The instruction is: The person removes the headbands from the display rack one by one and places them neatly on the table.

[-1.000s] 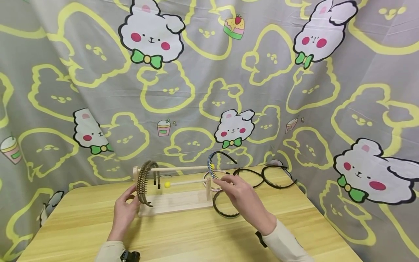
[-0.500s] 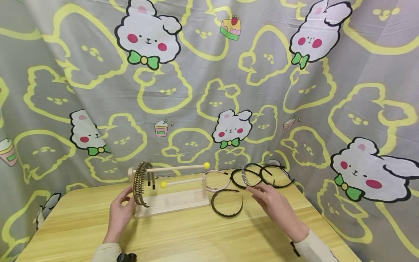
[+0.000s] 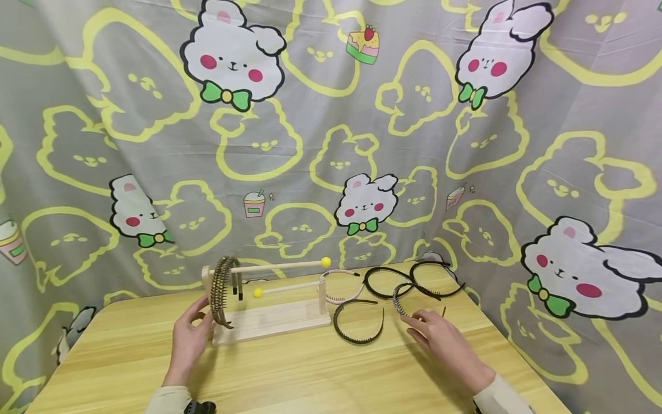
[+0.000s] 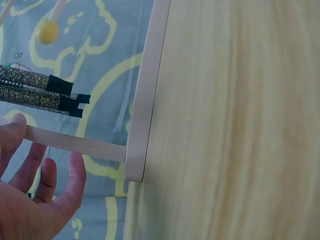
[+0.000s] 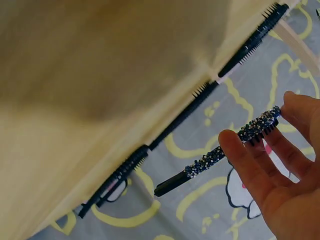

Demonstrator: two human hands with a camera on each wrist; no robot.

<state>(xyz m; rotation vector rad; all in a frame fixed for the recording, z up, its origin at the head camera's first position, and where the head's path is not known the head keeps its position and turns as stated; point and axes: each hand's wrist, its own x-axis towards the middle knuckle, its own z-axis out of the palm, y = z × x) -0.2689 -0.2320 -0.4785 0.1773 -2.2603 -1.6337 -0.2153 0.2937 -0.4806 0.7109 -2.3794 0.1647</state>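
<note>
while the hands are apart, right hand [image 3: 439,339]: pinches a rhinestone-studded headband [image 5: 260,125] between thumb and fingers; whether the band touches the counter i cannot tell.
held headband: at the right of the counter, toothed inside, its sparkling stretch ending in a plain black tip; in the head view it overlaps the black headbands behind it.
left hand [image 3: 191,339]: thumb and fingers clamped on the left upright [image 4: 100,148] of a wooden display rack [image 3: 274,322], other fingers bent loosely below.
gold-flecked headbands [image 3: 219,293]: hung side by side over the upper rod [image 3: 284,267], close to the left upright, black tips pointing down.
rods: the upper one runs from the left upright to a yellow ball [image 3: 326,261] on its right end; the lower rod [image 3: 292,288] runs from the right upright to a yellow ball [image 3: 258,292] on its left end.
near black headband [image 3: 338,330]: lies on the counter between rack and right hand.
pink headband [image 3: 336,299]: behind the rack's right end.
far black headbands [image 3: 429,292]: two, next to each other towards the back.
counter [image 3: 310,374]: pale yellow wood grain.
curtain [image 3: 331,144]: grey, with white rabbits and yellow outlines, behind everything.
</note>
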